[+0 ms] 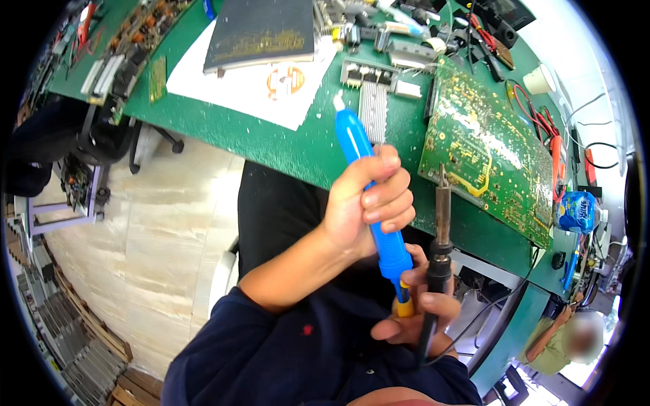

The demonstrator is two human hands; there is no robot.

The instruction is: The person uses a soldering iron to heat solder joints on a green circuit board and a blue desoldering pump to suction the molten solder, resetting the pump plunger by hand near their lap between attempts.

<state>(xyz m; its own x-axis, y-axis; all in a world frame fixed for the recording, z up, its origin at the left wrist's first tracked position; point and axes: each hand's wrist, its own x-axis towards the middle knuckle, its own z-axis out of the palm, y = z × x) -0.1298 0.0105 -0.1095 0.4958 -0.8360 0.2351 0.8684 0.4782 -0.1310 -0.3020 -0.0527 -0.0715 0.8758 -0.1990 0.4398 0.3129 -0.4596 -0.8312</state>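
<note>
My left hand (359, 199) is wrapped round a blue desoldering pump (353, 132), its white nozzle pointing up and away over the table edge. My right hand (437, 308) is closed round the black handle of a soldering iron (443, 213), whose metal tip points up beside a green circuit board (484, 155). The fingers of that same hand also touch the pump's yellow plunger end (404, 309). Both tools are held in the air in front of my body, with the iron just right of the pump. Part of my right hand is hidden behind the iron.
The board lies on the green table (271, 145). Beyond the pump are a finned grey heat sink (373, 111), several loose components and a dark notebook (261, 34) on white paper. At right lie a blue packet (577, 212) and test leads. Another person (552, 342) sits at far right.
</note>
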